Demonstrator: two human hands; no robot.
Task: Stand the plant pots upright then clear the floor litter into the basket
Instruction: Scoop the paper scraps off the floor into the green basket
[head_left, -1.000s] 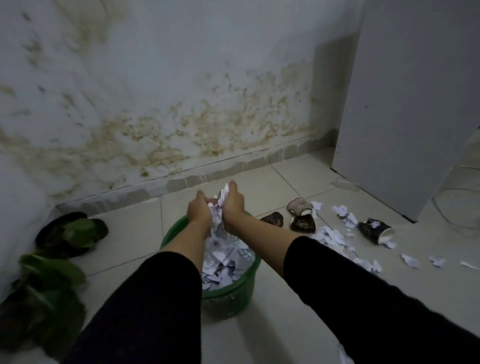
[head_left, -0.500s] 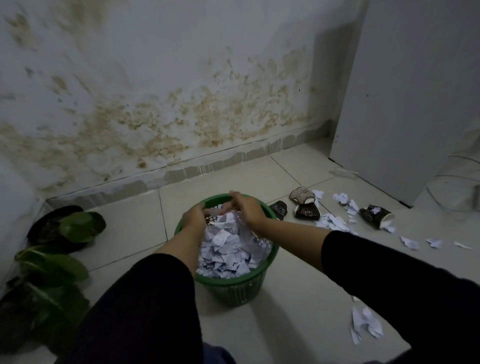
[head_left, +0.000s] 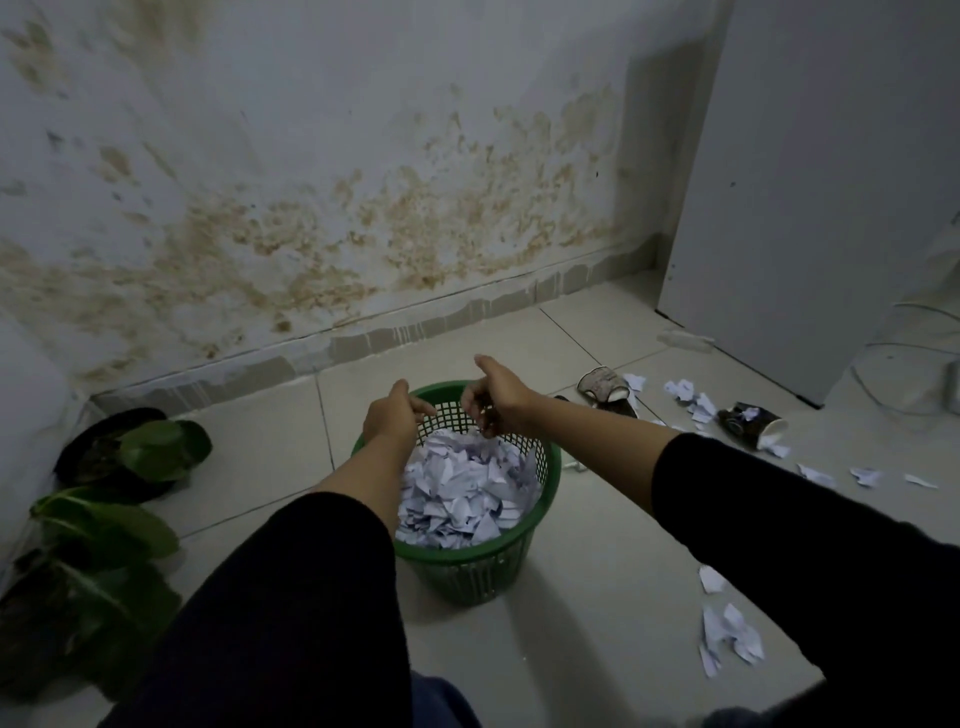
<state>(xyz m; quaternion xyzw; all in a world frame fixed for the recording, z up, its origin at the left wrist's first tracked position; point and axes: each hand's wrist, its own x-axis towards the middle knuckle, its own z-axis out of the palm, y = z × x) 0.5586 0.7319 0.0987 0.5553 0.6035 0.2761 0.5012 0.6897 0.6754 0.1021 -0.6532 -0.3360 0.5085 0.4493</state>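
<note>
Head cam: both hands, left hand (head_left: 390, 422) and right hand (head_left: 497, 397), hover loosely curled and empty over the green basket (head_left: 545, 499), which sits heaped with paper scraps (head_left: 457, 496) just under the fingers. Pots (head_left: 104, 457) off left look upright, I think, but scraps (head_left: 727, 636) and cups (head_left: 750, 423) right of the fingers are left, so maybe two-thirds done.

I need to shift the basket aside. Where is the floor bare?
Bare tiles lie between the green basket and the plant pots, up to the wall. Right of the basket it is crowded: paper scraps and tipped cups.

wall (head_left: 363, 156): white, brown-stained | floor (head_left: 597, 597): pale tiles | white panel (head_left: 831, 182) right | light: dim
</note>
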